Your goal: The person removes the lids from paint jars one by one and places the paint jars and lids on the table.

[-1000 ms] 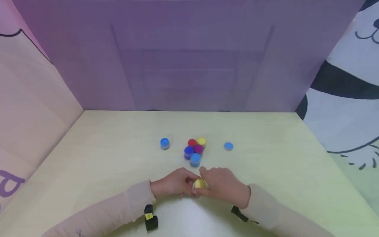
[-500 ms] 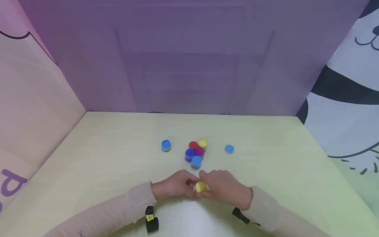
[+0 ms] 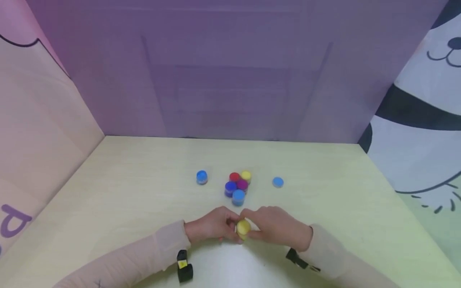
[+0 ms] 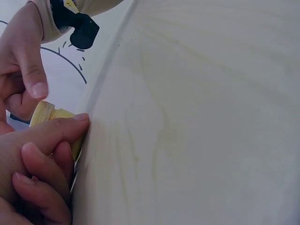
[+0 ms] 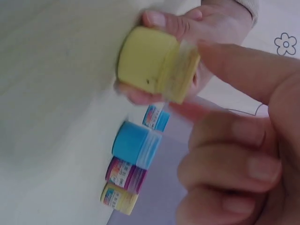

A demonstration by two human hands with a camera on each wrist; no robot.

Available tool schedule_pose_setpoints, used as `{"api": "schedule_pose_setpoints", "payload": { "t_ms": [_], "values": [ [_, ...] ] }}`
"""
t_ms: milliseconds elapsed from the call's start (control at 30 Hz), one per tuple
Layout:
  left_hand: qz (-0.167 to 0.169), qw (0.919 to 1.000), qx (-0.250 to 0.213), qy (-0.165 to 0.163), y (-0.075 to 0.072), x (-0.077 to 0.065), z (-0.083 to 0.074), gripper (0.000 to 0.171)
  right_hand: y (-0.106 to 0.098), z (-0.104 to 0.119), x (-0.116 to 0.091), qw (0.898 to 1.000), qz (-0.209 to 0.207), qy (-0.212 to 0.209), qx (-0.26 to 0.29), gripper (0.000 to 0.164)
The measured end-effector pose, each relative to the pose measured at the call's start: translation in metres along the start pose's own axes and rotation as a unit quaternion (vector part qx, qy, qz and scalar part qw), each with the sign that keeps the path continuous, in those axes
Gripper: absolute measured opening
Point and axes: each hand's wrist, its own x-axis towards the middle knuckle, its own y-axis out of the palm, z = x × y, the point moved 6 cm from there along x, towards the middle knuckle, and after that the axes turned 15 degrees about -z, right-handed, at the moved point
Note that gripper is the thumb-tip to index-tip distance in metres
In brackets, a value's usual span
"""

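Note:
In the head view, a small yellow paint jar (image 3: 243, 228) stands upright between the two hands, near the front of the table. The left hand (image 3: 213, 225) grips its body from the left side; in the right wrist view its thumb and fingers wrap the yellow body (image 5: 143, 61). From the other side the right hand (image 3: 277, 228) has thumb and index finger at opposite edges of the jar's lid (image 5: 182, 72), the index finger blurred. Its other fingers (image 5: 229, 168) are curled toward the palm. The left wrist view shows the lid's edge beneath the right hand's fingertip.
Just beyond the hands several jars stand clustered: light blue (image 3: 238, 197), dark blue (image 3: 230, 189), purple (image 3: 242, 185), red (image 3: 234, 177) and yellow (image 3: 246, 176). Another blue jar (image 3: 202, 177) stands left of them. A flat light blue disc (image 3: 278, 182) lies to the right.
The right hand's thumb and index finger have spread and shifted around the jar's top, exposing more of it. The left hand keeps its grip. The whole view has dipped slightly.

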Motion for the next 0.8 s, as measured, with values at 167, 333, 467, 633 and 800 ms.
{"api": "schedule_pose_setpoints", "payload": {
  "t_ms": [167,333,467,633,800],
  "values": [
    [-0.007,1.0000,-0.007,0.002,0.0009,0.0011,0.0015,0.033,0.0028,-0.0004,0.0004,0.999,-0.022,0.026,-0.013,0.035],
    [-0.009,0.9999,-0.006,0.000,0.0011,0.0012,0.0019,0.031,0.0068,-0.0012,0.0018,0.998,-0.031,0.054,-0.023,0.040],
    [-0.007,1.0000,-0.003,0.001,0.0015,0.0009,0.0007,0.031,0.0062,-0.0007,0.0014,0.997,-0.038,0.069,-0.028,0.039],
    [-0.009,0.9999,0.001,-0.004,0.0009,0.0001,0.0012,0.031,0.0064,0.0016,0.0017,0.996,-0.038,0.076,-0.035,0.040],
    [-0.002,0.9999,-0.003,-0.012,0.0007,-0.0008,0.0008,0.031,0.0064,0.0033,0.0022,0.996,-0.032,0.072,-0.041,0.036]
  ]
}}
